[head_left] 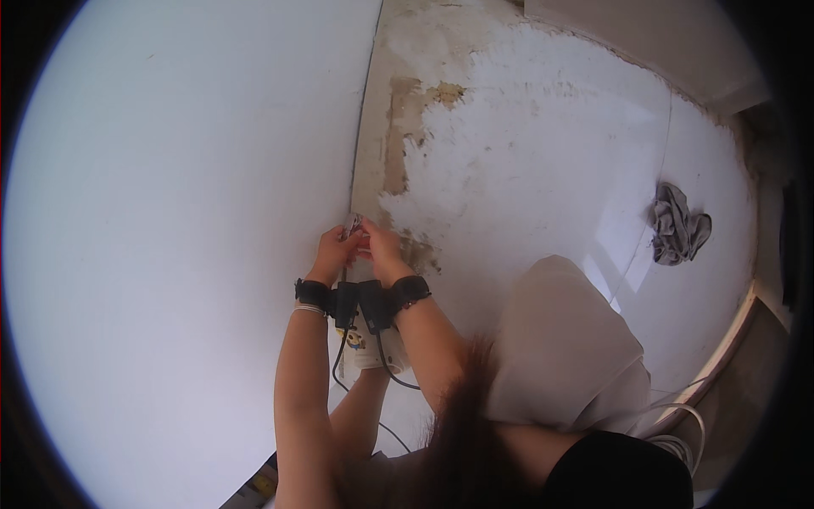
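Note:
My left hand point(334, 248) and my right hand point(383, 248) are close together, low by the seam where the white wall meets the floor. Both have their fingers bent and closed around a small whitish-grey object point(353, 222). Its kind is hard to make out, as the fingers cover most of it. Something reddish shows between the fingers, too small to name. A thin dark length runs down below my left hand. Each wrist wears a black strap with a black box, and cables hang from the boxes.
A white wall point(186, 212) fills the left side. The pale floor point(526, 170) has worn brown patches along the seam. A crumpled grey cloth point(677, 225) lies at the right. My covered knee point(564, 339) rises right of my hands, with a white cable point(697, 424) beyond it.

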`<state>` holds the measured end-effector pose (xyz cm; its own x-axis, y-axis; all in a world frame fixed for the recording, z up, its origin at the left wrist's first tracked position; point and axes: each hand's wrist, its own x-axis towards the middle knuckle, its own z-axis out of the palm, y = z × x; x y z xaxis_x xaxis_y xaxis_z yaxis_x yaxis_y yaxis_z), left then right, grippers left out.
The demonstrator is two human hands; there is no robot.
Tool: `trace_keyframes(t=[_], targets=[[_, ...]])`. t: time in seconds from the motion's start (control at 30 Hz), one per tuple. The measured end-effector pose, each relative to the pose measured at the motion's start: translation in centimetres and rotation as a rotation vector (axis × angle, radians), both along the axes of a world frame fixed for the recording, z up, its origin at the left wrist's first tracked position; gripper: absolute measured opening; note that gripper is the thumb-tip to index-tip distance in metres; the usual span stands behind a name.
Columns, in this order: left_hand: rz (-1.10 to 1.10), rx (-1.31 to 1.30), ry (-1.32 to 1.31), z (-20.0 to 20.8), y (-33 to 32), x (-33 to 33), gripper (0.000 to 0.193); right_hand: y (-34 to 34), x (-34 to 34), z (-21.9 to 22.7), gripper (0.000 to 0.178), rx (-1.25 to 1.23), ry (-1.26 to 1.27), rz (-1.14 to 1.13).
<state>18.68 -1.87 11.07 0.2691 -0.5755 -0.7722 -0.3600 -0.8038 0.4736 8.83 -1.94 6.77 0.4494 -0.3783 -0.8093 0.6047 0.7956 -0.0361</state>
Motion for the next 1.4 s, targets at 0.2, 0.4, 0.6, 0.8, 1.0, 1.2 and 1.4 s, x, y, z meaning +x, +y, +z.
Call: trace_keyframes(t=[0.2,0.4,0.6,0.8,1.0,1.2,1.4], targets=[[-0.156,-0.012,-0.071,-4.9,-1.1,-1.1,0.019,-0.2,-2.0,-2.7,0.026,-0.071,0.238,0.14],[-0.654,-0.273,-0.561,-7.4,-1.9,-1.1,0.03,-2.1,-3.1,-2.5,0.026,-0.14,0.298,0.202],[-0.835,-0.086,-0.618,-6.1,-2.4,-3.1,0.028,-1.8,-3.6,-2.1,0.04,-0.234,0.458,0.308],[-0.739,-0.184,-0.639,-7.3,-2.9,-3.5,0.027,-2.2,-3.5,-2.3,0.047,-0.056,0.231,0.266],[-0.709,-0.112,-0.504,-6.3,-0.9,-3.5,0.024,-1.0,-4.2,-2.1,0.051,-0.043,0.02,0.39],[-0.698,-0.224,-0.565,-7.1,-2.7,-4.0,0.024,-2.4,-4.0,-3.0,0.052,-0.097,0.102,0.332],[-0.774,-0.241,-0.537,-7.1,-1.4,-4.0,0.028,-1.0,-3.8,-3.2,0.046,-0.026,0.157,0.341]])
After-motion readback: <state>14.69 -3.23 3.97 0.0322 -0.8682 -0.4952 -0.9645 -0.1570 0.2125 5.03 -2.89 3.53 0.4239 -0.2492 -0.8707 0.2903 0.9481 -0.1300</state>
